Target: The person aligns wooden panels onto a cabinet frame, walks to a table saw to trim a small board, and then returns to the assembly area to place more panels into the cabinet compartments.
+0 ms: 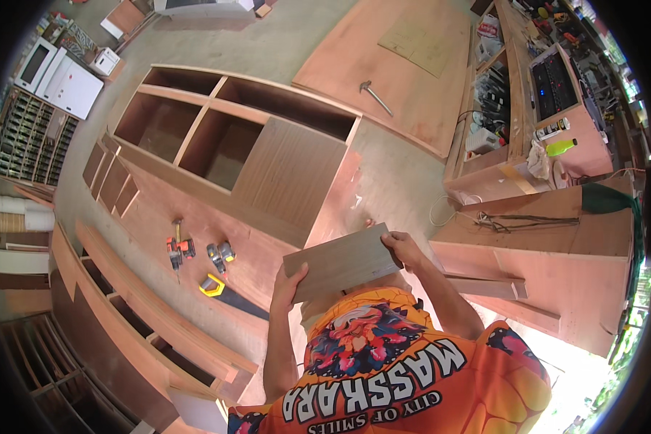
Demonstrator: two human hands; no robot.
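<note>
A flat rectangular wood-grain panel (343,262), greyish brown, is held in front of my body by both hands. At its left end my left hand (289,284) grips the edge, thumb on the upper face. My right hand (402,249) holds the opposite end by its far corner, the thumb also on top. The fingers under the panel are hidden. Beyond it lies a wooden cabinet frame (193,137) with open compartments, and a larger wood-grain panel (289,177) covers its right lower part.
Left of me are an orange-and-black drill (180,248), a second drill (220,254) and a handsaw with a yellow handle (211,285). A hammer (376,98) rests on a plywood sheet (340,58). Long wooden frames (148,311) stand at left; a workbench (535,239) is at right.
</note>
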